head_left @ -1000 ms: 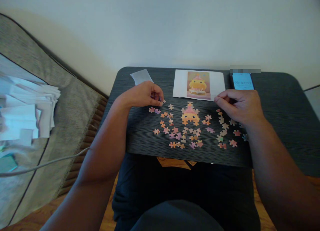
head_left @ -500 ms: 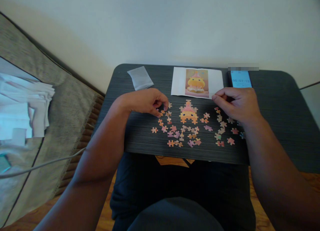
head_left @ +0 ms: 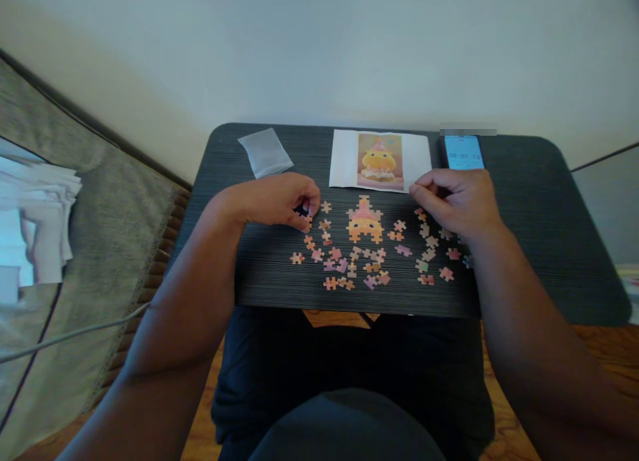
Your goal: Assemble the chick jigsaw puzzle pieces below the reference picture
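Observation:
My left hand (head_left: 284, 200) is bent over the left side of the loose pieces, with thumb and fingers closed around a small orange-pink puzzle piece (head_left: 308, 220). My right hand (head_left: 462, 198) rests in a pinch by the lower right corner of the reference picture sheet (head_left: 344, 158); whatever its fingertips hold, if anything, is hidden. Between the hands lies a joined part of the jigsaw (head_left: 365, 223), a pink hat above a yellow face with eyes. Loose puzzle pieces (head_left: 342, 265) are scattered below and left of it, and more pieces (head_left: 428, 255) lie near my right forearm.
A clear plastic bag (head_left: 266, 153) lies at the table's back left. Behind my right hand, a phone (head_left: 464, 153) displays a timer. The dark table (head_left: 544, 228) stands against a wall. Papers (head_left: 44, 215) and a cable (head_left: 94, 328) are off to the left.
The whole view has shifted a little, so the table appears further left. My left fingers have drawn closer around the puzzle piece. My right hand keeps its place by the sheet.

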The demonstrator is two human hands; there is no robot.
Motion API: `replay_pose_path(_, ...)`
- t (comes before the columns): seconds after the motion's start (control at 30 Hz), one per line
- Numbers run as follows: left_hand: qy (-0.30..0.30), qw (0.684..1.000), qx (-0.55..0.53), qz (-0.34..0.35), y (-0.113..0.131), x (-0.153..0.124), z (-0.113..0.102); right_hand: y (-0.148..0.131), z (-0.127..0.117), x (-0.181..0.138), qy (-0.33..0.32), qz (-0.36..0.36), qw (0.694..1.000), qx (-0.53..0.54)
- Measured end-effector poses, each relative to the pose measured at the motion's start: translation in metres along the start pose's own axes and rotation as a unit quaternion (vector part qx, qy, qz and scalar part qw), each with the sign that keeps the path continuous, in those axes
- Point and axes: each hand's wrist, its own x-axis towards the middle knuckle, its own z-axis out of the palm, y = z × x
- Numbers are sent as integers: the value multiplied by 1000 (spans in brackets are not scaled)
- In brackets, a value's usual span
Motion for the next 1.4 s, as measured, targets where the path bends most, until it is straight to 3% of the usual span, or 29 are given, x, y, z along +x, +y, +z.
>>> replay_pose_path(0.2, -11, 997, -72, -7, -1, -3, -3, -1, -1, 2, -18, 0, 1000, 18)
replay_pose_path(0.33, 32, 981, -189, 15, 8, -3, -3, -3, 0, 3, -11, -15, 999, 45)
replay_pose_path(0.5, 79, 940, -329, 31, 30, 13, 16, -17, 8, 1, -26, -84, 986, 138)
replay_pose_path(0.67, 90, 904, -418, -6, 51, 28, 39, -33, 18, -1, -79, -160, 962, 206)
replay_pose_path(0.87, 117, 878, -461, -41, 58, 33, 47, -40, 21, 0, -97, -226, 952, 182)
replay_pose_path(1.03, 128, 863, -486, -62, 62, 35, 49, -41, 25, -1, -86, -230, 955, 163)
replay_pose_path(1.23, 119, 859, -493, -73, 63, 34, 49, -38, 24, -2, -88, -211, 962, 153)
replay_pose_path(1.4, 103, 874, -473, -25, 55, 33, 49, -37, 19, -2, -90, -200, 963, 153)
